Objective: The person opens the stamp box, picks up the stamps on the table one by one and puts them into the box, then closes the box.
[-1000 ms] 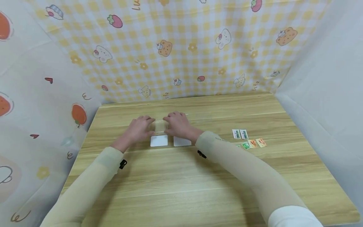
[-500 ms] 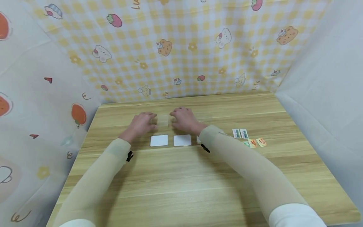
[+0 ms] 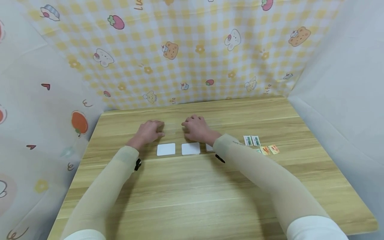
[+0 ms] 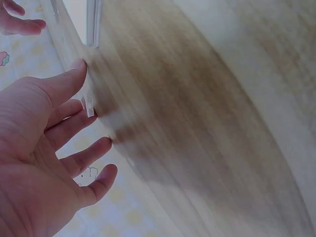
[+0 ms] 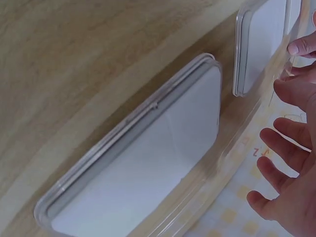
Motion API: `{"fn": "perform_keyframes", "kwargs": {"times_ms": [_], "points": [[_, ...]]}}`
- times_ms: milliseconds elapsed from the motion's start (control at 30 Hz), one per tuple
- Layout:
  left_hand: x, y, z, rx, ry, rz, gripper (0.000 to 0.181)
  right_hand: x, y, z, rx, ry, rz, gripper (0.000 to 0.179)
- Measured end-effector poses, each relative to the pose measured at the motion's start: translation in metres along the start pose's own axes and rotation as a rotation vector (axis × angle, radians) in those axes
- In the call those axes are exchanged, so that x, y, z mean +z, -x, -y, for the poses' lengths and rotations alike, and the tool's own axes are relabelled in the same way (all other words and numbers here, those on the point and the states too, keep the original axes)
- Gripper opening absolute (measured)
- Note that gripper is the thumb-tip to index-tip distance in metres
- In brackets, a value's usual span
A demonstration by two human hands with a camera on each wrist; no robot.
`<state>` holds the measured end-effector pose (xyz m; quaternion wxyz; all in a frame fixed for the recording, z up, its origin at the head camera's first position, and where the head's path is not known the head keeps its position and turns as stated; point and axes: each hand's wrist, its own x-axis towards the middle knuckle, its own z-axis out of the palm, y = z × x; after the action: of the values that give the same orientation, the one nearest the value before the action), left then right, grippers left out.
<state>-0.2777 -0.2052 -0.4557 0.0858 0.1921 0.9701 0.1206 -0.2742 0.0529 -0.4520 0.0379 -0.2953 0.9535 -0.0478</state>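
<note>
A clear plastic lid or shallow case (image 3: 170, 128) lies on the table between the two hands, faint against the wood. Its left end is right at the fingertips of my left hand (image 3: 149, 131), whose thumb and fingers are spread apart. In the left wrist view, a clear corner (image 4: 89, 106) shows beside the index fingertip. My right hand (image 3: 196, 129) is just off the lid's right side, fingers loosely bent with nothing between them. Nearer to me stand flat, clear-edged white cases (image 3: 166, 149), (image 3: 190, 148) in a row; a third (image 3: 209, 147) is partly hidden by the right sleeve.
A second clear piece (image 3: 213, 124) lies behind the right hand. Several small printed squares, green-white (image 3: 256, 140) and orange (image 3: 274, 149), lie on the right of the table (image 3: 186, 193). A yellow checked cloth (image 3: 198, 66) hangs along the back edge.
Both hands moved the clear lid back from the white cases and set it down. The right hand then drew a little to the right of it; the view shifted slightly.
</note>
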Motion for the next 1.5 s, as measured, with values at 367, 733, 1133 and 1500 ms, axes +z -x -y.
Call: {"fn": "perform_keyframes", "kwargs": {"times_ms": [367,733,1133,1500], "points": [[0.006,-0.002,0.007,0.010,0.060,-0.028,0.058,0.006,0.002,0.004,-0.021,-0.003,-0.009,0.052],[0.003,0.001,0.011,0.007,0.115,-0.018,0.065,0.000,0.006,0.014,-0.073,0.049,-0.025,0.053],[-0.007,0.009,-0.018,0.060,0.152,-0.031,0.066,-0.013,0.040,-0.005,-0.132,0.108,-0.054,0.052],[-0.001,0.012,-0.062,0.179,0.096,-0.045,0.058,-0.030,0.093,-0.037,-0.178,0.081,-0.108,0.051]]}}
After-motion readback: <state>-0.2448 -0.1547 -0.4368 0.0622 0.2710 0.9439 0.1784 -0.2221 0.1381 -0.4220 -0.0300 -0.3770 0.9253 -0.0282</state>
